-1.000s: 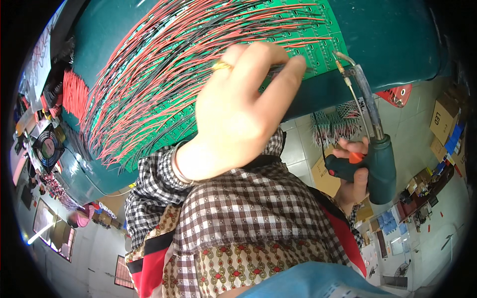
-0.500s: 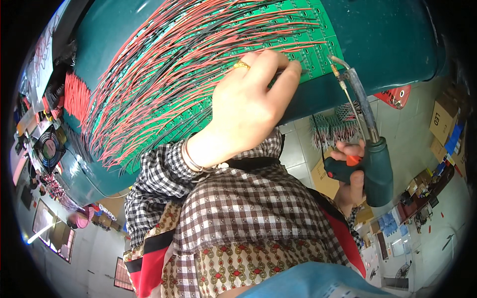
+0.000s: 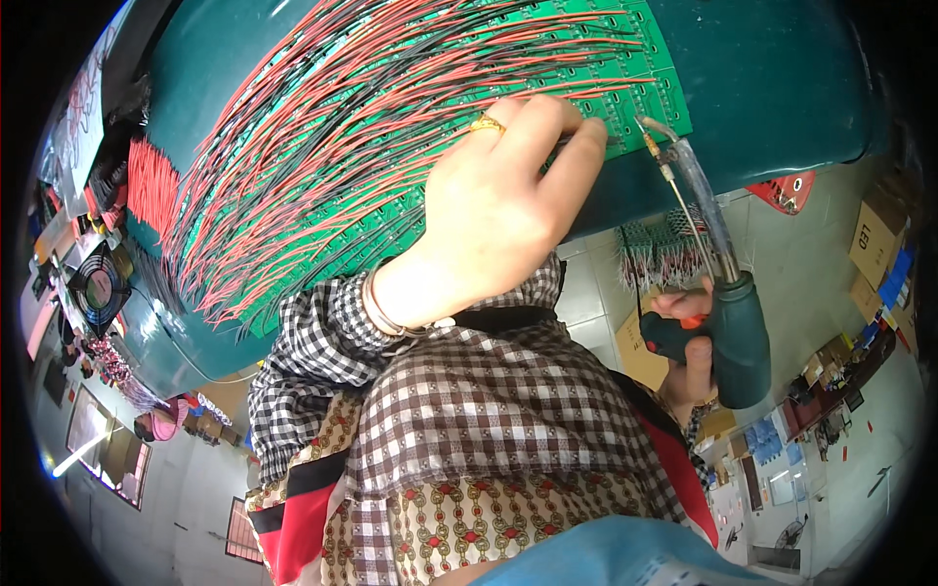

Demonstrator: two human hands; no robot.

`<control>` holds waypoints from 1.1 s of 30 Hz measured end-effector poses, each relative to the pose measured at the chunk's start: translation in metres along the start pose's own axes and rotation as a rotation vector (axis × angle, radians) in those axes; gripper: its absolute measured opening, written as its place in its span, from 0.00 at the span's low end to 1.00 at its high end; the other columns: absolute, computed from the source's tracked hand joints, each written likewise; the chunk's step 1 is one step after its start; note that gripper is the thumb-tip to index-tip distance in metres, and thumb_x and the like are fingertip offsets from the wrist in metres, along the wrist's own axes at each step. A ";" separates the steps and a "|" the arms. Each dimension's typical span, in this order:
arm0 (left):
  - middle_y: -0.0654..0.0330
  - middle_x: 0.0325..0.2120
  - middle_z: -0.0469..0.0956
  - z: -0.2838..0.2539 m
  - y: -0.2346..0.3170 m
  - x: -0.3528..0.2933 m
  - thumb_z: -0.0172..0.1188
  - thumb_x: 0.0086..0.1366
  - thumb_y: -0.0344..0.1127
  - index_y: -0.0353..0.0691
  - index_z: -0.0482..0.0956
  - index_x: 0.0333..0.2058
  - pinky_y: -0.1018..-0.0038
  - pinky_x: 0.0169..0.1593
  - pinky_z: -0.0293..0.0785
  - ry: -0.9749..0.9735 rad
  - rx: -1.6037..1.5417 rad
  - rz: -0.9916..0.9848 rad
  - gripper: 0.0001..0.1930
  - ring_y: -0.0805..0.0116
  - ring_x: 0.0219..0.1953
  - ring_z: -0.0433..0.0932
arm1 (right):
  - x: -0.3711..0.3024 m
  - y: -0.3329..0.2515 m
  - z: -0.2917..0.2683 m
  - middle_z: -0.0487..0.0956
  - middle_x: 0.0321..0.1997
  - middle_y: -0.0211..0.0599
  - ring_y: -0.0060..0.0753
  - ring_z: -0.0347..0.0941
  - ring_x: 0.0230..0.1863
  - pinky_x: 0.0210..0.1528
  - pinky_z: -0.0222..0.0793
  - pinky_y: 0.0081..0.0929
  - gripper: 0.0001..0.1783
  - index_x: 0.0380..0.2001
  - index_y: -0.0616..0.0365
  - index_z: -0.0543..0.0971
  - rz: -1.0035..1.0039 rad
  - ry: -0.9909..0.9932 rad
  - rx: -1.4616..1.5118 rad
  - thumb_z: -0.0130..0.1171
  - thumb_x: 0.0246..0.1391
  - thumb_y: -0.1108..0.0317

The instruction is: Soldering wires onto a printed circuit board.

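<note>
A green circuit board panel (image 3: 669,98) lies on the table, with many red and black wires (image 3: 322,127) fanned over it toward the left. My left hand (image 3: 508,205) rests on its near right part, fingers curled down in a pinch. Its fingertips are hidden, so I cannot make out what lies between them. In my right hand (image 3: 696,356), off the table's near edge, is a dark green soldering gun (image 3: 743,342) with a red trigger, held upright. Its bent metal tip and thin feed tube (image 3: 657,151) reach over the panel's right edge, close to my left fingers.
The dark green tabletop (image 3: 772,78) continues to the right of the panel. A small black fan (image 3: 98,285) stands at the left. Below the table's near edge, wired parts (image 3: 664,252) hang or lie near my right hand. Cardboard boxes (image 3: 874,239) stand at the far right.
The soldering gun's tip has moved left, further over the panel and nearer my left fingers. The panel and my left hand appear slightly further right in the picture.
</note>
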State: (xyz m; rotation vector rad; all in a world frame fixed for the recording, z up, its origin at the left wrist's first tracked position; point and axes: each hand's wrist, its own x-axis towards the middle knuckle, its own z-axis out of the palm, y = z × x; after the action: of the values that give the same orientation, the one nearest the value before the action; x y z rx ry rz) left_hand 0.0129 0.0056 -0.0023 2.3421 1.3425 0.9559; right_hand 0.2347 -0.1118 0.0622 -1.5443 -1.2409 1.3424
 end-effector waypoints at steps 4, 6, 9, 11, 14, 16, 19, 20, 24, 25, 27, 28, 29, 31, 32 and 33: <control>0.63 0.31 0.76 0.002 -0.001 0.000 0.65 0.46 0.23 0.40 0.82 0.37 0.74 0.30 0.73 -0.009 0.010 0.003 0.16 0.66 0.30 0.76 | -0.002 0.006 0.001 0.74 0.40 0.47 0.41 0.75 0.42 0.45 0.79 0.37 0.34 0.56 0.83 0.59 0.014 0.003 0.041 0.50 0.65 0.57; 0.63 0.31 0.76 0.002 0.000 0.000 0.65 0.46 0.23 0.40 0.82 0.37 0.74 0.30 0.74 -0.006 0.009 -0.001 0.16 0.66 0.30 0.76 | -0.004 0.013 0.001 0.74 0.39 0.46 0.41 0.75 0.41 0.46 0.77 0.39 0.34 0.57 0.83 0.59 -0.025 0.010 0.093 0.50 0.64 0.57; 0.63 0.31 0.76 0.001 0.001 0.000 0.65 0.45 0.23 0.40 0.82 0.37 0.74 0.30 0.74 -0.006 0.015 -0.012 0.16 0.66 0.30 0.76 | -0.004 0.017 0.002 0.74 0.39 0.46 0.41 0.75 0.41 0.47 0.76 0.41 0.34 0.57 0.83 0.59 -0.022 0.012 0.118 0.50 0.63 0.58; 0.63 0.31 0.76 0.001 0.001 0.000 0.65 0.45 0.23 0.40 0.82 0.37 0.74 0.30 0.74 -0.013 0.021 -0.018 0.16 0.66 0.30 0.76 | -0.003 0.015 0.001 0.74 0.39 0.45 0.41 0.75 0.41 0.47 0.77 0.41 0.34 0.57 0.82 0.59 -0.010 0.000 0.106 0.50 0.63 0.58; 0.63 0.31 0.76 0.000 0.002 0.001 0.65 0.45 0.23 0.40 0.82 0.37 0.74 0.31 0.74 -0.030 0.025 -0.020 0.17 0.66 0.30 0.76 | -0.003 0.014 0.001 0.74 0.39 0.45 0.41 0.75 0.41 0.47 0.77 0.40 0.34 0.57 0.82 0.59 0.010 -0.014 0.082 0.50 0.63 0.58; 0.63 0.31 0.76 -0.001 0.003 0.001 0.65 0.44 0.23 0.40 0.82 0.37 0.74 0.30 0.74 -0.028 0.014 -0.034 0.17 0.66 0.30 0.76 | -0.003 0.014 0.001 0.74 0.38 0.45 0.41 0.75 0.41 0.47 0.77 0.40 0.34 0.57 0.82 0.59 0.019 -0.018 0.071 0.50 0.63 0.58; 0.63 0.32 0.76 0.000 0.002 0.001 0.65 0.44 0.23 0.40 0.82 0.37 0.75 0.30 0.74 -0.013 0.022 -0.018 0.17 0.66 0.31 0.76 | -0.002 0.014 0.000 0.74 0.38 0.45 0.40 0.75 0.41 0.47 0.77 0.39 0.33 0.57 0.82 0.59 0.041 -0.035 0.077 0.50 0.62 0.59; 0.63 0.32 0.76 0.001 0.002 0.001 0.65 0.44 0.23 0.40 0.82 0.37 0.75 0.30 0.74 -0.013 0.022 -0.017 0.17 0.66 0.31 0.76 | -0.002 0.014 0.000 0.74 0.39 0.45 0.40 0.75 0.41 0.47 0.77 0.39 0.34 0.57 0.82 0.59 0.041 -0.032 0.066 0.50 0.63 0.58; 0.63 0.32 0.76 0.001 0.002 0.001 0.66 0.43 0.23 0.40 0.82 0.37 0.75 0.30 0.74 -0.021 0.025 -0.022 0.18 0.66 0.30 0.76 | -0.003 0.014 -0.002 0.74 0.39 0.44 0.39 0.74 0.41 0.48 0.76 0.39 0.34 0.57 0.82 0.60 0.092 -0.038 0.071 0.51 0.63 0.57; 0.63 0.32 0.76 0.000 0.003 0.001 0.66 0.43 0.23 0.40 0.82 0.37 0.75 0.30 0.74 -0.026 0.025 -0.026 0.18 0.66 0.30 0.76 | -0.003 0.013 -0.001 0.74 0.39 0.44 0.39 0.74 0.41 0.48 0.76 0.39 0.34 0.57 0.82 0.60 0.093 -0.039 0.071 0.51 0.63 0.57; 0.63 0.32 0.76 0.000 0.003 0.001 0.66 0.43 0.23 0.40 0.82 0.37 0.74 0.30 0.74 -0.026 0.024 -0.028 0.18 0.66 0.30 0.76 | -0.002 0.012 0.000 0.74 0.38 0.43 0.39 0.74 0.42 0.48 0.76 0.40 0.36 0.57 0.81 0.59 0.095 -0.044 0.063 0.52 0.63 0.56; 0.63 0.32 0.76 0.000 0.003 0.001 0.66 0.43 0.23 0.40 0.82 0.37 0.74 0.30 0.74 -0.027 0.021 -0.028 0.18 0.66 0.30 0.76 | -0.003 0.014 0.000 0.74 0.38 0.43 0.39 0.74 0.42 0.48 0.76 0.40 0.36 0.57 0.81 0.59 0.095 -0.044 0.062 0.52 0.63 0.56; 0.63 0.32 0.76 0.000 0.003 0.002 0.66 0.43 0.23 0.40 0.82 0.37 0.74 0.30 0.74 -0.027 0.020 -0.029 0.18 0.66 0.30 0.76 | -0.005 0.018 0.001 0.73 0.38 0.43 0.39 0.74 0.42 0.49 0.76 0.41 0.36 0.57 0.81 0.59 0.084 -0.033 0.118 0.52 0.62 0.55; 0.63 0.32 0.76 0.000 0.003 0.002 0.66 0.43 0.23 0.40 0.82 0.37 0.74 0.30 0.74 -0.024 0.012 -0.031 0.18 0.66 0.30 0.76 | -0.006 0.017 0.001 0.73 0.38 0.43 0.40 0.74 0.42 0.49 0.76 0.41 0.37 0.58 0.81 0.58 0.074 -0.024 0.175 0.53 0.62 0.54; 0.63 0.32 0.76 0.000 0.003 0.001 0.66 0.43 0.23 0.40 0.82 0.37 0.74 0.30 0.74 -0.024 0.012 -0.033 0.18 0.66 0.30 0.76 | -0.006 0.012 0.002 0.73 0.38 0.43 0.40 0.74 0.42 0.49 0.76 0.41 0.38 0.58 0.80 0.58 0.090 0.000 0.155 0.53 0.62 0.53; 0.63 0.32 0.76 0.000 0.002 0.001 0.65 0.43 0.23 0.40 0.82 0.37 0.74 0.30 0.74 -0.023 0.015 -0.028 0.18 0.66 0.30 0.76 | -0.006 0.008 0.003 0.74 0.39 0.43 0.40 0.74 0.42 0.49 0.76 0.42 0.39 0.58 0.80 0.58 0.107 0.023 0.135 0.54 0.62 0.52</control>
State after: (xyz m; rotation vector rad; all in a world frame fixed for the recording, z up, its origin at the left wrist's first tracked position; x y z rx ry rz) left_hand 0.0150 0.0052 -0.0006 2.3315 1.3748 0.9108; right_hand 0.2337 -0.1197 0.0552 -1.5441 -1.0444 1.4418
